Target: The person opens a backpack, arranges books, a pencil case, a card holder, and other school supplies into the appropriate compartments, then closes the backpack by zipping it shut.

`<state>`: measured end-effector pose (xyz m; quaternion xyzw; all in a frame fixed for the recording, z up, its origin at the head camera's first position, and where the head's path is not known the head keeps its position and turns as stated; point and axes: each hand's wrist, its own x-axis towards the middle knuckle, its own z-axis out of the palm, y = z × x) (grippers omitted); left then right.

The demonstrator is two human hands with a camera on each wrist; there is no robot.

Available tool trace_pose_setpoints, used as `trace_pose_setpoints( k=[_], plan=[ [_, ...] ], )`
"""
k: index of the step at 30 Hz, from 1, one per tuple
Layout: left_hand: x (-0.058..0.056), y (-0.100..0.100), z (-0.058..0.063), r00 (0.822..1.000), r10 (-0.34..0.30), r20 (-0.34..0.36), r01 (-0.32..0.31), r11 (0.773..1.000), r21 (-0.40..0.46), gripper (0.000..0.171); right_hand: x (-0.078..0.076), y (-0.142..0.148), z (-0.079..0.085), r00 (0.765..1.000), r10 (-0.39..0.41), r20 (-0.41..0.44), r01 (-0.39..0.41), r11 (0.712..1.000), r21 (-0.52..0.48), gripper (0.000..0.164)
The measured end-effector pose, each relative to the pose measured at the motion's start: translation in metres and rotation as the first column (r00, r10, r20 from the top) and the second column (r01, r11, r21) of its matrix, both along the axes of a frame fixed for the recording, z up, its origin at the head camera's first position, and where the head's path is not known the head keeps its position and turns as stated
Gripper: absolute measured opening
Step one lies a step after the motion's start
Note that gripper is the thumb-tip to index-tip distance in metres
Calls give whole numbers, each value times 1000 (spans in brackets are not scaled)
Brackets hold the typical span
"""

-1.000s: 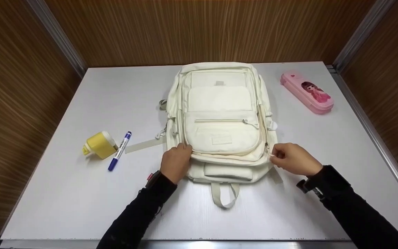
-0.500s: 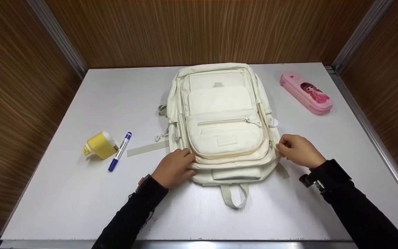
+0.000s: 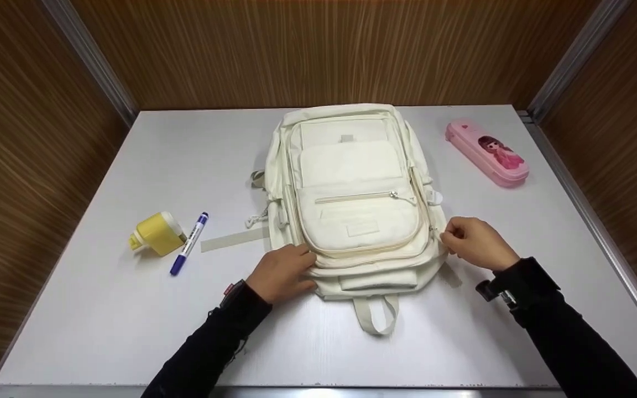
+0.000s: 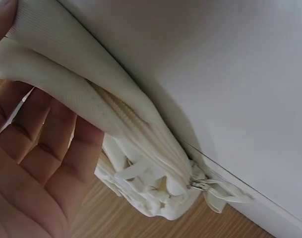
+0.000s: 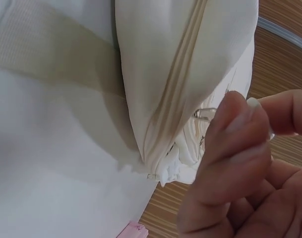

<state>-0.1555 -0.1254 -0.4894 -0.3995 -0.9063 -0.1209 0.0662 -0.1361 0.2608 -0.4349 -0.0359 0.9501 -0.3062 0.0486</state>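
Observation:
A cream backpack [image 3: 351, 166] lies front side up on the white table, its carry loop [image 3: 376, 318] towards me. My left hand [image 3: 282, 273] holds the bag's lower left edge. In the left wrist view, the fabric edge passes between the thumb and the fingers [image 4: 56, 144]. At the bag's lower right side, my right hand [image 3: 479, 240] pinches a zipper pull cord between thumb and index finger. In the right wrist view, a metal zipper slider [image 5: 204, 114] shows just beside the fingertips. The zipper track along that side is partly hidden by folds.
Left of the bag, a yellow bottle [image 3: 158, 233] lies on its side, next to a blue-and-white marker [image 3: 188, 244]. A pink pencil case [image 3: 487, 153] sits at the back right. A loose strap [image 3: 233, 239] sticks out leftward. Wood-grain panels [image 3: 318, 52] surround the table.
The bag's lower end has shifted slightly right. My left hand has moved a little down along its edge, with the thumb more spread. My right hand, still pinching the cord, moved slightly up and right.

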Motion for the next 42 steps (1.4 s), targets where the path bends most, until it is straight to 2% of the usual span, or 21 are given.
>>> trace_pose_setpoints(
  k=[9, 16, 23, 30, 34, 42],
  plan=[
    [12, 21, 1, 999, 15, -41, -16, 999, -28, 30, 5, -2, -5, 998, 16, -65, -12, 998, 62, 17],
    [16, 27, 1, 997, 58, -47, -60, 997, -42, 26, 16, -8, -7, 998, 6, -65, 0, 995, 98, 16],
    [19, 31, -1, 990, 82, -118, -88, 995, -42, 29, 24, -17, -8, 993, 48, -111, -35, 992, 118, 18],
    [23, 41, -2, 984, 111, -139, -120, 991, -57, 32, 26, -24, -7, 991, 58, -123, -44, 992, 115, 18],
    [26, 48, -3, 974, 132, -183, -149, 985, -85, 36, 28, -26, -6, 991, 65, -114, -52, 992, 117, 21],
    [31, 58, -5, 937, 194, -291, -221, 973, -64, 34, 33, -27, -5, 988, 75, -136, -57, 990, 132, 26]
  ],
)
